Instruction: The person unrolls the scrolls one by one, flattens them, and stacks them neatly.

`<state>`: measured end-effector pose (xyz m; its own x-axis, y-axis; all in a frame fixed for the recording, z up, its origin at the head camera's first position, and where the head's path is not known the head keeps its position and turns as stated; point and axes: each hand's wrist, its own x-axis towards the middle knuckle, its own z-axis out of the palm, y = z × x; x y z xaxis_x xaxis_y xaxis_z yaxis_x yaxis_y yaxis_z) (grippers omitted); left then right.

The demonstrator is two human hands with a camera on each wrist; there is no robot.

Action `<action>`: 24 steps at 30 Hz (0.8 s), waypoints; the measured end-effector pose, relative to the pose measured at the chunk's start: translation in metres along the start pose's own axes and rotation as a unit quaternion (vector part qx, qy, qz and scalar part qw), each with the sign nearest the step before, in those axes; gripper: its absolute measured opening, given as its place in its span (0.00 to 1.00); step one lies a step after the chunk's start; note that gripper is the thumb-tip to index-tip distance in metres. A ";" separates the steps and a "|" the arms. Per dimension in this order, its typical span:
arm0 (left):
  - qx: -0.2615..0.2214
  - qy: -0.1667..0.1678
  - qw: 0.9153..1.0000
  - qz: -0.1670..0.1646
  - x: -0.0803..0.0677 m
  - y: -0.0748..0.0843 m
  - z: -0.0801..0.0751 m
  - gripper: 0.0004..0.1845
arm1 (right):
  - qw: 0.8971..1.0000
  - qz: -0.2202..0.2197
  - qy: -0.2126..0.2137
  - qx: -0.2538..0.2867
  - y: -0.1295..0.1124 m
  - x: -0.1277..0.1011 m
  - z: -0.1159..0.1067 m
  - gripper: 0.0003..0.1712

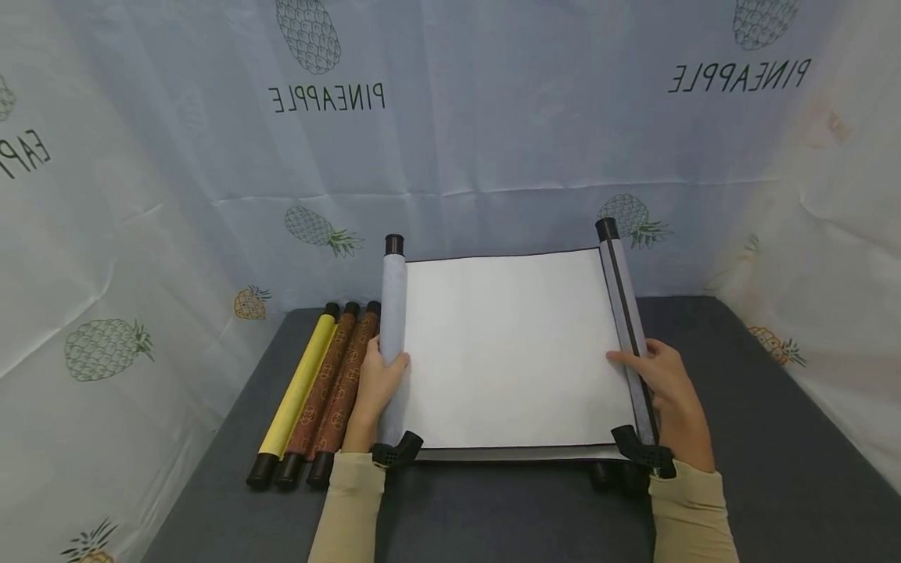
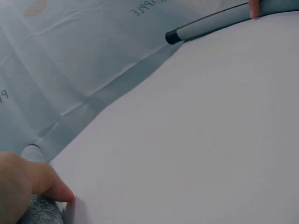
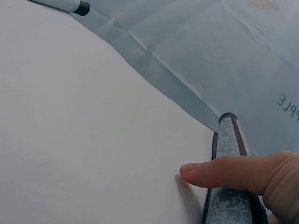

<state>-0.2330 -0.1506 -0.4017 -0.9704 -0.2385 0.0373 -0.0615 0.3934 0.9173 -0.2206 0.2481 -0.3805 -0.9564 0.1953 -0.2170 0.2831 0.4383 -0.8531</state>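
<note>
A scroll is held partly unrolled above the dark table, its blank white sheet (image 1: 514, 344) facing up. My left hand (image 1: 378, 381) grips the rolled grey part (image 1: 393, 313) on the left, thumb on the sheet's edge (image 2: 51, 186). My right hand (image 1: 665, 383) holds the grey end rod (image 1: 626, 320) on the right, thumb (image 3: 219, 172) lying across onto the white sheet (image 3: 93, 130). Both rods have dark end caps (image 1: 394, 243). The left wrist view shows the far rod (image 2: 210, 23) across the sheet (image 2: 187, 130).
Three rolled scrolls lie side by side at the table's left: one yellow (image 1: 299, 387) and two brown patterned (image 1: 338, 387). The grey table (image 1: 760, 438) is ringed by a pale cloth backdrop (image 1: 493, 117) printed with pineapples. Black wrist-camera mounts (image 1: 397, 452) sit at both wrists.
</note>
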 end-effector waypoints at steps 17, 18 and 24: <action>0.027 0.013 0.999 0.010 0.000 -0.005 -0.009 0.42 | 1.000 -0.006 -0.004 -0.021 0.003 0.002 -0.004 0.42; 0.029 0.015 0.999 0.011 0.000 -0.005 -0.010 0.40 | 1.000 -0.005 0.000 -0.019 0.003 0.002 -0.004 0.41; 0.048 0.028 0.998 0.019 0.002 -0.005 -0.012 0.31 | 1.000 0.004 0.006 -0.001 0.005 0.001 -0.004 0.40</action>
<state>-0.2320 -0.1636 -0.4020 -0.9583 -0.2690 0.0964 -0.0486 0.4858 0.8727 -0.2203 0.2541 -0.3831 -0.9534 0.2086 -0.2179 0.2903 0.4377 -0.8510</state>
